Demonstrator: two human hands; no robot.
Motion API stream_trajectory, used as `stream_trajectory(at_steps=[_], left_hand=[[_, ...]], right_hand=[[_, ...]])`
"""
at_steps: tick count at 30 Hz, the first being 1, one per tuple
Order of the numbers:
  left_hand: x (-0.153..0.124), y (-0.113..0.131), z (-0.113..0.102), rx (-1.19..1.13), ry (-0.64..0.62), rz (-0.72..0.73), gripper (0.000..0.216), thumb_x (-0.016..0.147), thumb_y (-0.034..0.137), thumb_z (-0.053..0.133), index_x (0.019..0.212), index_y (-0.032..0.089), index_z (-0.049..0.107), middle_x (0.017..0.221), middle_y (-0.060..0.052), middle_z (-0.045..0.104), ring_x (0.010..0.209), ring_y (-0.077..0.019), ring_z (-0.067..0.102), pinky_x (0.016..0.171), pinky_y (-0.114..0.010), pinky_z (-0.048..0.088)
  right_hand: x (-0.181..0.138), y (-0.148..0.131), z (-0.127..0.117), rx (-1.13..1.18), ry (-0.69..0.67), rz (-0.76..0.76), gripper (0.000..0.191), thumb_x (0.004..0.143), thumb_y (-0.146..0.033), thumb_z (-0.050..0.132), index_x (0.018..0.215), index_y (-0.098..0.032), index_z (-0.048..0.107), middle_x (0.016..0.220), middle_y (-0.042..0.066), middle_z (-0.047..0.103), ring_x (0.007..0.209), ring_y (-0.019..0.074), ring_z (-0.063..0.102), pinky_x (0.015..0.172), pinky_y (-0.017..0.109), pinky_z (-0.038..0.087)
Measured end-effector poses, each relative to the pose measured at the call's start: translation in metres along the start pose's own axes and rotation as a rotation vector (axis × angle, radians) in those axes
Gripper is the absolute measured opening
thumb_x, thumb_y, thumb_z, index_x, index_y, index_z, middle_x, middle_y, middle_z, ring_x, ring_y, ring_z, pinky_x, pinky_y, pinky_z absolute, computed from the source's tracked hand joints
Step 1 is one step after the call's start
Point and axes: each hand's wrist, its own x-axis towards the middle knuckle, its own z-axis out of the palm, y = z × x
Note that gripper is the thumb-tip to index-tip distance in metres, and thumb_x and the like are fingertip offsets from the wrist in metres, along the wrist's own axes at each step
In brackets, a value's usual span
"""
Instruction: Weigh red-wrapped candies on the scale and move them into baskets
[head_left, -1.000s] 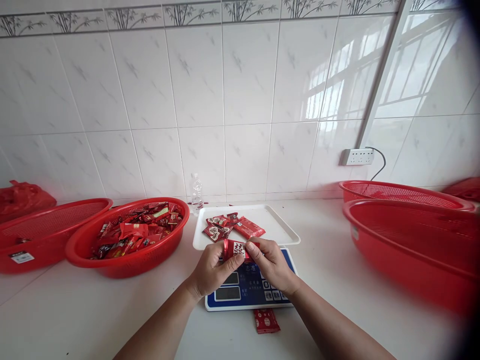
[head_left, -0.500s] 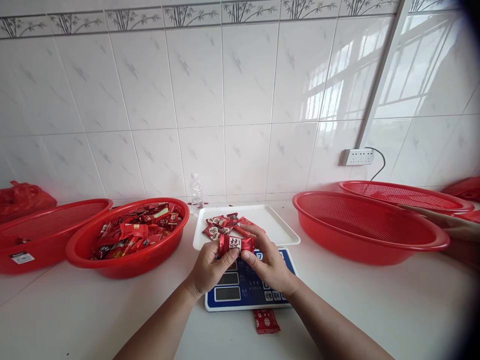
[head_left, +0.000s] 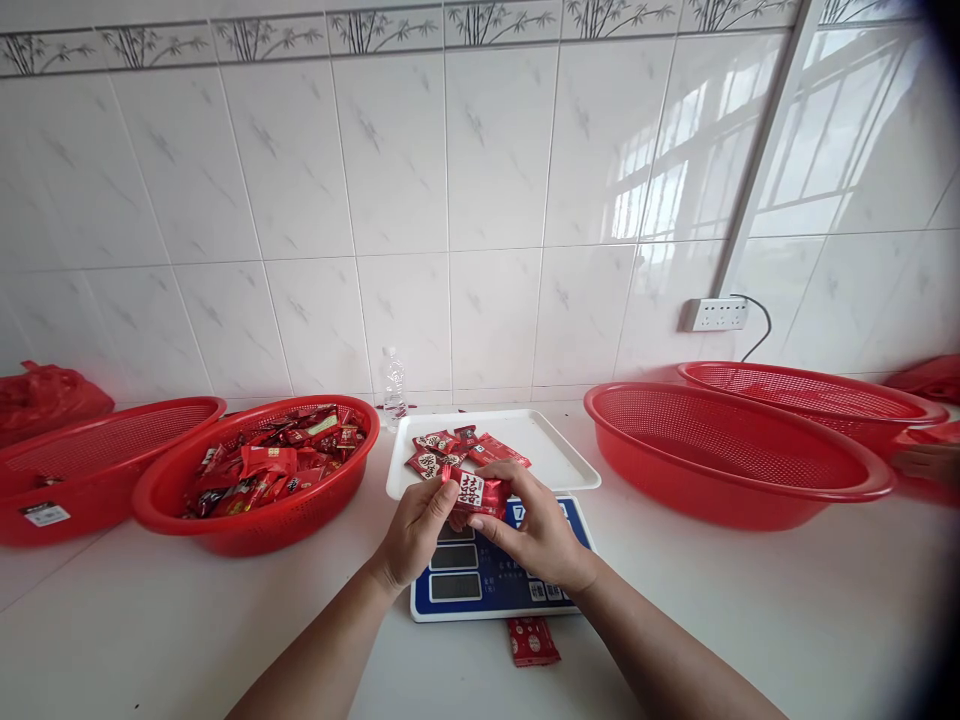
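A red wrapped candy (head_left: 471, 490) with a white label and dark characters is pinched between my two hands, above a blue digital scale (head_left: 480, 592). My left hand (head_left: 414, 528) grips its left end with thumb and fingers. On its right side, my right hand (head_left: 541, 525) holds the wrapper with thumb below and fingers above. Behind my hands, several red candy packets (head_left: 436, 452) lie on the left half of the scale's white tray (head_left: 570, 465). Another red packet (head_left: 533, 642) rests on the table at the scale's front edge.
At left stands a red basket (head_left: 255, 540) full of wrapped candies, beside another red basket (head_left: 112, 490). Two red baskets, one nearer (head_left: 720, 490) and one behind (head_left: 810, 385), stand at right. Another person's hand (head_left: 930, 460) shows at the far right. A clear bottle (head_left: 393, 385) stands near the wall.
The candy has turned and tilted between my hands, and my left thumb has moved up onto its left end. The other person's hand has drawn away from the nearer right basket.
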Motion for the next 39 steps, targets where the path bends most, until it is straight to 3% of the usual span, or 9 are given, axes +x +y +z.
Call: stream_trajectory(at_steps=[8, 15, 39], left_hand=[[0.0007, 0.002, -0.0013, 0.026, -0.049, 0.004, 0.037, 0.091, 0.044, 0.041, 0.07, 0.015, 0.053, 0.065, -0.001, 0.053, 0.066, -0.0149, 0.049, 0.066, -0.027, 0.041], [0.0002, -0.0011, -0.0036, -0.026, -0.124, -0.054, 0.025, 0.085, 0.037, 0.049, 0.089, 0.014, 0.058, 0.081, -0.004, 0.06, 0.076, -0.018, 0.053, 0.077, -0.031, 0.044], [0.001, 0.0006, -0.0016, 0.038, -0.088, -0.055, 0.031, 0.087, 0.04, 0.048, 0.076, 0.013, 0.06, 0.073, -0.004, 0.06, 0.078, -0.0194, 0.056, 0.077, -0.03, 0.045]], right_hand=[[0.0025, -0.0057, -0.0018, -0.03, 0.001, 0.001, 0.023, 0.081, -0.037, 0.063, 0.094, -0.021, 0.052, 0.083, 0.004, 0.063, 0.074, 0.0177, 0.06, 0.065, 0.03, 0.05], [0.0012, -0.0042, -0.0004, -0.039, 0.006, 0.022, 0.024, 0.081, -0.036, 0.062, 0.096, -0.021, 0.051, 0.083, 0.004, 0.065, 0.071, 0.0166, 0.059, 0.063, 0.028, 0.049], [0.0011, -0.006, -0.0015, -0.058, -0.086, -0.018, 0.025, 0.084, -0.037, 0.06, 0.101, -0.023, 0.05, 0.089, 0.006, 0.066, 0.075, 0.0178, 0.062, 0.065, 0.03, 0.05]])
